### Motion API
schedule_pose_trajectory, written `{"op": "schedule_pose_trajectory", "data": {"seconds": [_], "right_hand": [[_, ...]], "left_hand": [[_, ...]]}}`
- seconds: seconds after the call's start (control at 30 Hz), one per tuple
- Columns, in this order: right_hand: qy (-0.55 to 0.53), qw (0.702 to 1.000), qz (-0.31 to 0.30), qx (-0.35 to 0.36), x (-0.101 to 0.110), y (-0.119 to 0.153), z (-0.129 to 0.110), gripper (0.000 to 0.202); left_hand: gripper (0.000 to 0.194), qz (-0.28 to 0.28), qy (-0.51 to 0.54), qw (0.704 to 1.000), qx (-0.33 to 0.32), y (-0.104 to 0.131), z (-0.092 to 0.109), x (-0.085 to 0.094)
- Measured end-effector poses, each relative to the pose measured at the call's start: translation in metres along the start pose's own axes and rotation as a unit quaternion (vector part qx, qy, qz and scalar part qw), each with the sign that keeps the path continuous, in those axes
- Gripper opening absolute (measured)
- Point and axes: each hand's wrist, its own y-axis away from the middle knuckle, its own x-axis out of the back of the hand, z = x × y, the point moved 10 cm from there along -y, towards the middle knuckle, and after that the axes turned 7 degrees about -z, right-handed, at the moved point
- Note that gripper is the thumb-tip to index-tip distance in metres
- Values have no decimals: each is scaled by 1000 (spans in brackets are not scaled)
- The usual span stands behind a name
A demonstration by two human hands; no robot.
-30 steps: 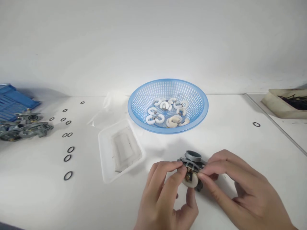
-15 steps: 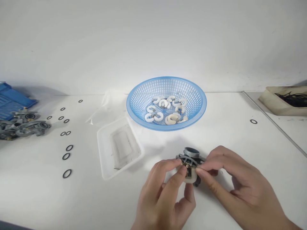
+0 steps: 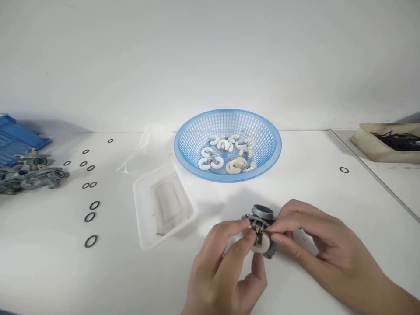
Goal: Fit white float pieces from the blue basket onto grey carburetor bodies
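Note:
A grey metal carburetor body (image 3: 263, 211) is held between both hands above the white table, its round opening facing up and back. A cream-white float (image 3: 262, 246) sits on its near side, beside small brass parts. My left hand (image 3: 228, 262) grips the body from the left, with thumb and index finger at the brass parts and other fingers under the float. My right hand (image 3: 315, 245) is at the right side, thumb and index finger pinched at the edge of the body by the float; anything tiny between those fingertips is hidden.
Behind stands a blue basket (image 3: 228, 177) with several white floats. A white tray (image 3: 142, 218) and clear plastic (image 3: 134, 153) lie left of centre. Several black rings (image 3: 91, 241), metal bodies (image 3: 39, 177) and a blue crate (image 3: 19, 138) are further left. At right: one ring (image 3: 344, 169), a bin (image 3: 370, 146).
The carburetor body has tilted slightly, showing more of the float's face. My right thumb has shifted a little to the right, away from the float. The view has moved slightly.

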Motion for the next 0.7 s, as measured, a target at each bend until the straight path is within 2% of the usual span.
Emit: {"op": "schedule_pose_trajectory", "data": {"seconds": [0.1, 0.3, 0.53, 0.7], "right_hand": [[-3, 1000, 1, -3, 2, -1, 1, 6], [-24, 998, 7, -52, -1, -3, 4, 13], [-38, 996, -1, -84, -7, 0, 10, 20], [-32, 996, -10, -87, -7, -1, 10, 18]], "left_hand": [[40, -7, 3, 1000, 1, -1, -1, -1], [47, -11, 41, 999, 33, 2, -7, -4], [63, -31, 117, 985, 125, 5, -17, -14], [59, -70, 170, 974, 131, 3, -19, -21]]}}
